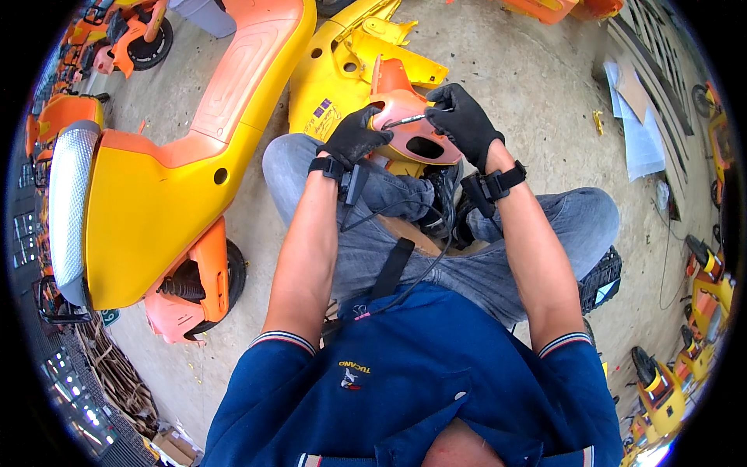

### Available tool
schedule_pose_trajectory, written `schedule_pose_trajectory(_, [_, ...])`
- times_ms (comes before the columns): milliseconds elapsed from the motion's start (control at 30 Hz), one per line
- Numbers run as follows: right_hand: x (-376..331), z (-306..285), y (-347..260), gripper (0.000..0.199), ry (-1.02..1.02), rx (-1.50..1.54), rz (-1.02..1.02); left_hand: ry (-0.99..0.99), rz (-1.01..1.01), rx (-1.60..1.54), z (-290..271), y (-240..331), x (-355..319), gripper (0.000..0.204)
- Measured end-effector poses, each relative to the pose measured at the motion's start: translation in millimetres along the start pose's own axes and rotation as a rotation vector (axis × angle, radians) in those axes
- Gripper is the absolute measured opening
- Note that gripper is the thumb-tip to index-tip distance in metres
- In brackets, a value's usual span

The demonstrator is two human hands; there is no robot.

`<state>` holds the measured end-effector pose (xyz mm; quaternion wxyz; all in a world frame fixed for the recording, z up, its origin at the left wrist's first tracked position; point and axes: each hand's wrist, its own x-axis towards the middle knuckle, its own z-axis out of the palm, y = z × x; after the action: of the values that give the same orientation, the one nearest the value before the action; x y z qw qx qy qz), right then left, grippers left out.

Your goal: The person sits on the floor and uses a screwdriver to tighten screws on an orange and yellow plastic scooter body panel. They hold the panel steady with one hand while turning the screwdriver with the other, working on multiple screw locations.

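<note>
From where I stand, small orange and yellow scooters (62, 124) crowd the far left edge. Just in from them is a large scooter (148, 210), its yellow side facing the person, its floorboard (249, 66) faded orange, with a silver textured piece (74, 210) along its outer end. A grey bucket (205, 17) sits behind it.

Next come some yellow body panels (319, 93), lying on the concrete floor (537, 124) beyond the person's left knee. The person sits low with both knees spread, in grey jeans (552, 218). The left hand (352, 140), in a black glove, is partly closed at the left edge of a pinkish-orange cover (398, 142); I cannot tell whether its fingers grip the cover or the end of the rod there. That cover lies in front of the knees, between the two hands, and has a dark oval opening.

A thin dark rod (405, 121) runs across above the cover, between the hands. The right hand (467, 117), gloved too, pinches the rod's right end between curled fingers. Each wrist wears a black strap with a small device.

Farther right, a pale plastic sheet (642, 156) lies beside long dark strips (661, 47), and more yellow scooters (665, 401) line the right rim.
</note>
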<state>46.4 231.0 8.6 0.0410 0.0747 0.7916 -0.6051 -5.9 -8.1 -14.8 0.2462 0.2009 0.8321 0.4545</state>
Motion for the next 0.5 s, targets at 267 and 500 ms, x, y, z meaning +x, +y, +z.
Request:
schedule_pose_trajectory(267, [-4, -4, -16, 0.032, -0.017, 0.045, 0.169, 0.019, 0.007, -0.015, 2, 2, 1, 0.044])
schedule_pose_trajectory(500, [-2, 0, -2, 0.029, 0.015, -0.021, 0.057, 0.044, 0.063, -0.015, 3, -7, 2, 0.044])
